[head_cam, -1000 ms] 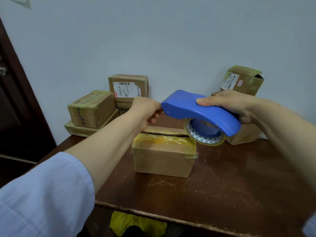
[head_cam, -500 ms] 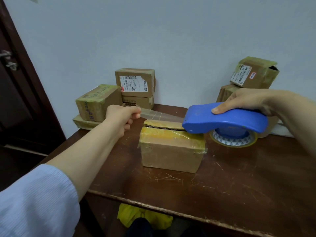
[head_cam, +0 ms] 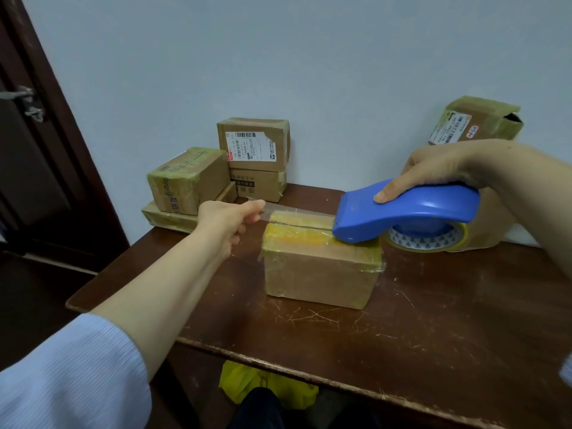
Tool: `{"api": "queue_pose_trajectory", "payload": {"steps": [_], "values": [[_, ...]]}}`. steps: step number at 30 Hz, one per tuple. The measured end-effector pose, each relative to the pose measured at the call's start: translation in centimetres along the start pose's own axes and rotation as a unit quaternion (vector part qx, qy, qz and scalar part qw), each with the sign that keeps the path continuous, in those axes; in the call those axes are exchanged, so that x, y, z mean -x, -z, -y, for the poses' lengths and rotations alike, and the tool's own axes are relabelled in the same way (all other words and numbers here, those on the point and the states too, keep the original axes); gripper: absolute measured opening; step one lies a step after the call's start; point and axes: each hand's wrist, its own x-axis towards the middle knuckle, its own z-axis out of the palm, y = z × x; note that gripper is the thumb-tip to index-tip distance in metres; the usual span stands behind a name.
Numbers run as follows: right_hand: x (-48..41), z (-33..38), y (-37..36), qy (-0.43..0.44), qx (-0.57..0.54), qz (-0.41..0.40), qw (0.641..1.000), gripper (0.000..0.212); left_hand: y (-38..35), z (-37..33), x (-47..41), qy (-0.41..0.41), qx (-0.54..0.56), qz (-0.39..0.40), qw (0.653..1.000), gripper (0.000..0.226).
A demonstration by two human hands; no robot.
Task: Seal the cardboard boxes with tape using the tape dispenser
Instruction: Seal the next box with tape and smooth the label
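Box (head_cam: 318,274) tan, tape-glossy, seam gaping; left grip (head_cam: 227,219) pinches tape (head_cam: 297,211); right grip (head_cam: 439,168) clasps dispenser (head_cam: 418,209).

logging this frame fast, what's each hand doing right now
Left hand: closed, pinching the free end of the clear tape.
Right hand: closed around the blue tape dispenser.

Soft, even light fills the room, bright on the pale wall (head_cam: 340,57) and dimmer toward the dark door (head_cam: 37,181) on my left. A small highlight glints on the blue tape dispenser (head_cam: 427,209) and the shadows beneath it are faint. My sleeve (head_cam: 62,382) looks stretched wide at the frame's corner.
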Motion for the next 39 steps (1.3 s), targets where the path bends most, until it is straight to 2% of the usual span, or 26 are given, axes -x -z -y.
{"api": "queue_pose_trajectory", "payload": {"steps": [10,17,23,30,33,35,37,39], "values": [[-0.6,0.3,-0.6,-0.003,0.017,0.001,1.0,0.047,0.0,1.4,-0.6,0.015,-0.015,-0.009,1.0,0.02],[-0.9,0.2,-0.9,-0.003,0.032,0.001,0.999,0.05,-0.4,2.5,-0.7,0.038,-0.037,-0.019,0.998,0.022],[-1.0,0.4,-0.9,-0.005,0.036,0.005,0.999,0.048,-0.9,3.2,-0.7,0.08,-0.06,0.01,0.995,0.027],[-1.2,0.0,-1.0,0.001,0.028,0.01,1.0,0.058,-1.3,3.3,-0.2,0.115,-0.111,0.036,0.987,0.031],[-1.4,-0.1,-0.9,0.001,0.018,0.006,1.0,0.054,-1.0,3.3,-0.1,0.146,-0.163,0.067,0.973,0.04],[-1.3,-0.3,-0.9,0.002,0.019,0.015,1.0,0.053,-0.7,4.2,-0.2,0.105,-0.229,0.05,0.966,0.041],[-1.3,-0.5,-1.0,0.002,0.02,0.018,1.0,0.053,-0.8,4.1,-0.5,-0.023,-0.249,-0.031,0.968,0.033],[-1.4,-0.4,-1.0,-0.001,0.015,0.015,1.0,0.053,-1.4,2.7,-0.1,-0.133,-0.24,-0.05,0.96,0.022]]}}
